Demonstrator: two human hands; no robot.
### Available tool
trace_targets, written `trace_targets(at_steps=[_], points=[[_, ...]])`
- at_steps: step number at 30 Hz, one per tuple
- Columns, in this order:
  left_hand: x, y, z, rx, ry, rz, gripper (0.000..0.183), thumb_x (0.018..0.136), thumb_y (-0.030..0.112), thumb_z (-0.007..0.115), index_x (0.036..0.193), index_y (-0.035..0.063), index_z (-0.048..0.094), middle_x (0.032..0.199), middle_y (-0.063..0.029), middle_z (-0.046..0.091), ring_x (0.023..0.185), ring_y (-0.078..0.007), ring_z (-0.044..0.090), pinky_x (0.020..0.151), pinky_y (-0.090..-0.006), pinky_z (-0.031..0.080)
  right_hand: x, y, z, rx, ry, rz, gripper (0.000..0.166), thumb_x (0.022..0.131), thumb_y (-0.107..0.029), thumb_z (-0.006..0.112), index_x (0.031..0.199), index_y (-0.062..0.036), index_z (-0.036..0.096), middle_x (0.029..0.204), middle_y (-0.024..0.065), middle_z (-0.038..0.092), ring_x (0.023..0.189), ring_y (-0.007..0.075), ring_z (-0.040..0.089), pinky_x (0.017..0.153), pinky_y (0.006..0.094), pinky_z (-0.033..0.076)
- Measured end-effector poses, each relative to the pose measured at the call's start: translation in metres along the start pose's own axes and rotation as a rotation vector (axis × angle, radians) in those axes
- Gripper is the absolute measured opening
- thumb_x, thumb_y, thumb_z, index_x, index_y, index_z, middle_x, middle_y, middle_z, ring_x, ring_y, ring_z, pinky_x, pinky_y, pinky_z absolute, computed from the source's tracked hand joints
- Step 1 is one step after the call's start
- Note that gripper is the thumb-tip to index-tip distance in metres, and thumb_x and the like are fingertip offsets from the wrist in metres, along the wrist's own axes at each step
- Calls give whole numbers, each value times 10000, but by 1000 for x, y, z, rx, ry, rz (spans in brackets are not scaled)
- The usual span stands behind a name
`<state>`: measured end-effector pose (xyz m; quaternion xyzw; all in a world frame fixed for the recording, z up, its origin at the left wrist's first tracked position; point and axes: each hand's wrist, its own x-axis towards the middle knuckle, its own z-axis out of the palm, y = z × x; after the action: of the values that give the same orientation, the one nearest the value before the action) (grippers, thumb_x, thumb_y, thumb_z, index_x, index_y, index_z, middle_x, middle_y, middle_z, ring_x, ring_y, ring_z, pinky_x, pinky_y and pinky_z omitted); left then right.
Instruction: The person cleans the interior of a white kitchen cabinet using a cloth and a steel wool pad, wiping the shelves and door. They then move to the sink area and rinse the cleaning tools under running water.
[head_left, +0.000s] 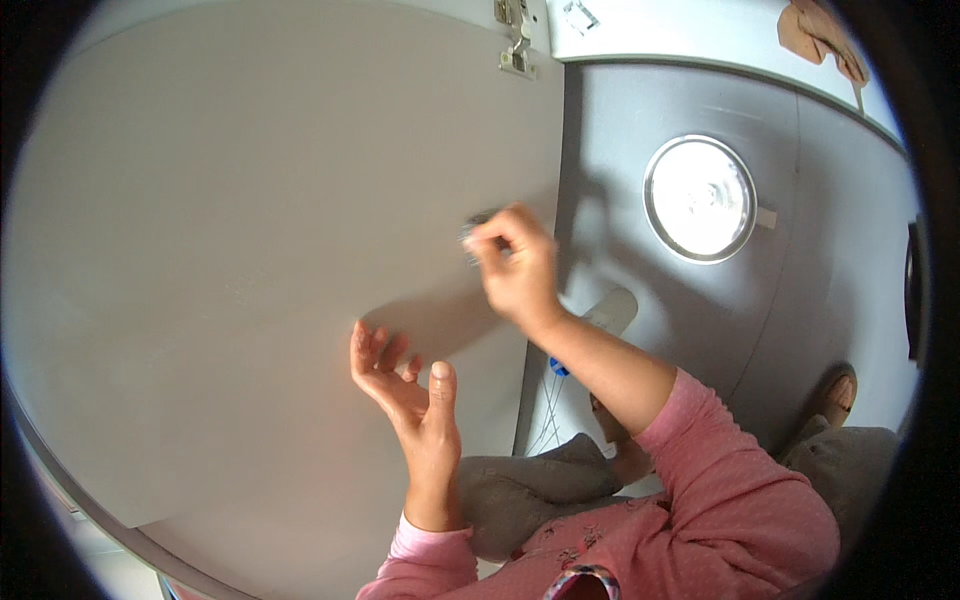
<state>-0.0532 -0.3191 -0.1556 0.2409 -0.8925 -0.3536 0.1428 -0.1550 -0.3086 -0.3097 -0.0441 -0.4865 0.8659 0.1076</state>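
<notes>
A broad, pale cabinet door fills the left of the view, with a metal concealed hinge at its top edge. My right hand pinches a small grey scourer, which looks like wire wool, over the door's right part. Motion blurs the scourer, and the fingers hide much of it. Lower and to the left, my left hand is wet and holds nothing. Its fingers are curled and apart, with the fingertips near the door's face; whether they touch it, I cannot tell.
On the grey floor right of the door stands a round, shiny metal bowl. A pale rounded object and a small blue item lie partly behind my right forearm. Brown cloth is at the upper right. My sandalled foot rests at lower right.
</notes>
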Motion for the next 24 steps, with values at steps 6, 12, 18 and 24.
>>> trace_targets(at_steps=[6, 12, 18, 24], points=[[4, 12, 9, 43, -27, 43, 851, 848, 216, 706, 1511, 137, 180, 1413, -101, 271, 1234, -242, 348, 1014, -434, 307, 24, 94, -59, -174, 162, 427, 114, 836, 61, 629, 770, -26, 595, 767, 38, 620, 689, 106, 557, 659, 278, 479], [1, 5, 0, 9, 1, -12, 823, 852, 196, 689, 1505, 135, 192, 1411, -100, 272, 1236, -243, 349, 1017, -433, 308, 12, 1, -3, -76, 19, 108, 115, 821, 63, 656, 773, -13, 583, 720, 42, 561, 653, 106, 546, 612, 265, 473], [-1, 19, 14, 8, 8, 38, 694, 903, 156, 614, 1495, 101, 256, 1411, -89, 319, 1254, -222, 348, 1071, -380, 292, 41, 72, -40, -85, 140, 254, 141, 757, 103, 608, 734, -35, 588, 699, 97, 589, 648, 189, 578, 608, 313, 467], [1, 13, 7, -40, 12, -19, 759, 878, 153, 652, 1498, 141, 215, 1403, -84, 282, 1237, -221, 344, 1000, -390, 337, 26, 38, -19, -65, 86, 164, 165, 751, 122, 586, 720, -39, 574, 699, 87, 567, 648, 203, 561, 592, 336, 447]])
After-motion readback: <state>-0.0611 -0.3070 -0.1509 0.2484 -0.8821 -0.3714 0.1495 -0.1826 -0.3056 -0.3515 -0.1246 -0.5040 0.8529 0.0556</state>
